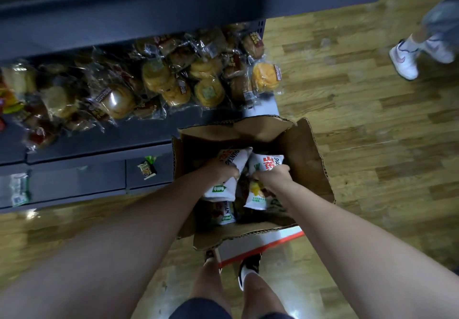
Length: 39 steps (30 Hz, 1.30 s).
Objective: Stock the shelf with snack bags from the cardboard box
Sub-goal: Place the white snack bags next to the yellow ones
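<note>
Dark shelf, left of cardboard box: stocked with wrapped buns. Inside box: left hand gripping white snack bag at mid-length; right hand gripping second snack bag, just beside. Another bag below, lying loose.

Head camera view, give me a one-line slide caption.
Left hand and right hand each grip a snack bag inside the cardboard box.

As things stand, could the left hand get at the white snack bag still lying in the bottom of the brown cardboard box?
Probably not yet: the left hand already grips a white snack bag, though the lying bag sits uncovered just below in the open box.
</note>
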Available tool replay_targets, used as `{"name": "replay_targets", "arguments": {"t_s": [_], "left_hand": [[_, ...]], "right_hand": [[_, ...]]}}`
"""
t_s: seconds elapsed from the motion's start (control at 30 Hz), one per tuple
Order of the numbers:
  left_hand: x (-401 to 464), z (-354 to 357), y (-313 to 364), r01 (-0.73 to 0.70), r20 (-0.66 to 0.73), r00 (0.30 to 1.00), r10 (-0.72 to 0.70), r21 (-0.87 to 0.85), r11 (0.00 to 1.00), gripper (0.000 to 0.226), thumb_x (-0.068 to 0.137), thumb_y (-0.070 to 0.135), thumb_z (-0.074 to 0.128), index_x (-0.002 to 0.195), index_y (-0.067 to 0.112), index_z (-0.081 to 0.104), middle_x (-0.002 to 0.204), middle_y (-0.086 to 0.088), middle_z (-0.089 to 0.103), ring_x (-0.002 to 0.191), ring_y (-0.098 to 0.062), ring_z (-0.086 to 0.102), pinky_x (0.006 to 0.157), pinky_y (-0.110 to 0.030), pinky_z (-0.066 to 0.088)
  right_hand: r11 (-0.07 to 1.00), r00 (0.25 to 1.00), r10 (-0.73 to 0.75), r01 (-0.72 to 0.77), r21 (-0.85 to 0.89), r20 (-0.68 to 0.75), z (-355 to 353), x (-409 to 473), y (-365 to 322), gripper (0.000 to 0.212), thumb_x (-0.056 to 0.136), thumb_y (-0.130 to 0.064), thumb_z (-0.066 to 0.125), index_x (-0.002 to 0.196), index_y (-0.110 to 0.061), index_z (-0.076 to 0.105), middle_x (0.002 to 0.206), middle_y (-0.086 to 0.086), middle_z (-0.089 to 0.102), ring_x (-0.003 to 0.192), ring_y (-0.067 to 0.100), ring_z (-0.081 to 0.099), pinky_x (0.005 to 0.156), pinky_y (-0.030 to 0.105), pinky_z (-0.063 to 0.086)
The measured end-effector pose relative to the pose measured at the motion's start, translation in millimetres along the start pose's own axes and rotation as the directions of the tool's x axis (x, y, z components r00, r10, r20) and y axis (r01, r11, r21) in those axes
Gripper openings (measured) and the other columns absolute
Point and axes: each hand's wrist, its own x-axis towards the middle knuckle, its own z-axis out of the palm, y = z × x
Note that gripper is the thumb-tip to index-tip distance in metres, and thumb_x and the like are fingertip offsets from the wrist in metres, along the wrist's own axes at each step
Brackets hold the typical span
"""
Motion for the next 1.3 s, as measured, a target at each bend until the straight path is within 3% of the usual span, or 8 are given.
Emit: {"name": "replay_targets", "arguments": {"t_s": [0.1, 0.23, 0.47, 0.63, 0.73, 0.9, 1.1, 1.3], "left_hand": [[-20, -17, 0, -0.005, 0.009, 1.000, 0.007, -0.125, 0.992, 0.053, 0.071, 0.031, 0.071, 0.113, 0.002, 0.058, 0.096, -0.013, 0.059, 0.076, -0.026, 0.056, 0.070, -0.028, 0.045], [-48, -31, 0, -0.058, -0.023, 0.998, 0.054, -0.229, 0.972, 0.049, 0.077, 0.028, 0.073, 0.115, 0.003, 0.055, 0.110, -0.014, 0.059, 0.091, -0.029, 0.057, 0.073, -0.029, 0.043], [-96, -46, -11, -0.260, -0.143, 0.964, 0.222, -0.356, 0.898, 0.025, 0.076, 0.019, 0.075, 0.096, 0.010, 0.063, 0.099, -0.009, 0.066, 0.097, -0.028, 0.061, 0.085, -0.039, 0.049], [-132, -61, -12, -0.383, -0.275, 0.905, 0.325, -0.193, 0.904, 0.050, 0.080, 0.018, 0.072, 0.119, 0.011, 0.042, 0.108, -0.006, 0.056, 0.096, -0.020, 0.052, 0.069, -0.027, 0.047], [-154, -77, -14, -0.406, -0.368, 0.862, 0.349, -0.088, 0.910, 0.065, 0.073, 0.034, 0.075, 0.124, 0.014, 0.039, 0.110, 0.001, 0.056, 0.104, -0.023, 0.056, 0.082, -0.036, 0.051], [-194, -97, -17, -0.490, -0.552, 0.701, 0.451, 0.087, 0.868, 0.063, 0.069, 0.048, 0.071, 0.116, 0.018, 0.040, 0.097, 0.005, 0.055, 0.089, -0.022, 0.058, 0.077, -0.035, 0.050], [-230, -118, -9, -0.551, -0.724, 0.437, 0.534, 0.254, 0.795, 0.050, 0.072, 0.040, 0.071, 0.102, 0.018, 0.037, 0.098, -0.006, 0.063, 0.088, -0.033, 0.062, 0.067, -0.038, 0.050], [-252, -148, 12, -0.669, -0.830, 0.317, 0.459, 0.148, 0.729, 0.048, 0.073, 0.042, 0.069, 0.100, 0.023, 0.034, 0.100, -0.004, 0.061, 0.090, -0.030, 0.061, 0.072, -0.046, 0.052]], "right_hand": [[0.989, 0.985, -0.143, 0.141, 0.035, 0.100, -12, -17, -4, 0.057, 0.074, -0.023, 0.074, 0.113, -0.005, 0.036, 0.093, 0.012, 0.054, 0.086, 0.029, 0.061, 0.060, 0.032, 0.046], [0.941, 0.924, -0.324, 0.293, 0.168, 0.203, -26, -46, -10, 0.027, 0.073, -0.020, 0.072, 0.081, -0.010, 0.048, 0.063, 0.008, 0.049, 0.048, 0.019, 0.049, 0.048, 0.025, 0.037], [0.839, 0.835, -0.511, 0.433, 0.330, 0.205, -42, -98, -20, 0.031, 0.081, -0.009, 0.065, 0.109, -0.003, 0.056, 0.095, 0.016, 0.066, 0.083, 0.030, 0.066, 0.066, 0.030, 0.052], [0.763, 0.764, -0.636, 0.602, 0.238, 0.106, -57, -128, -23, 0.045, 0.081, -0.011, 0.067, 0.118, -0.010, 0.042, 0.103, 0.008, 0.059, 0.092, 0.022, 0.062, 0.076, 0.032, 0.051], [0.714, 0.718, -0.693, 0.671, 0.198, 0.063, -69, -150, -26, 0.043, 0.082, -0.010, 0.065, 0.115, -0.014, 0.038, 0.097, 0.002, 0.055, 0.092, 0.021, 0.059, 0.080, 0.036, 0.050], [0.629, 0.633, -0.772, 0.745, 0.225, 0.059, -76, -188, -45, 0.040, 0.071, -0.016, 0.066, 0.105, -0.003, 0.050, 0.092, 0.010, 0.063, 0.086, 0.026, 0.064, 0.069, 0.035, 0.052], [0.445, 0.461, -0.887, 0.848, 0.286, 0.014, -78, -241, -82, 0.019, 0.083, 0.000, 0.063, 0.099, -0.010, 0.056, 0.085, -0.002, 0.063, 0.072, -0.003, 0.060, 0.062, 0.008, 0.044], [0.395, 0.436, -0.899, 0.845, 0.361, -0.035, -82, -274, -134, 0.040, 0.085, -0.021, 0.069, 0.118, -0.013, 0.047, 0.105, 0.001, 0.063, 0.097, 0.020, 0.062, 0.076, 0.029, 0.047]]}}
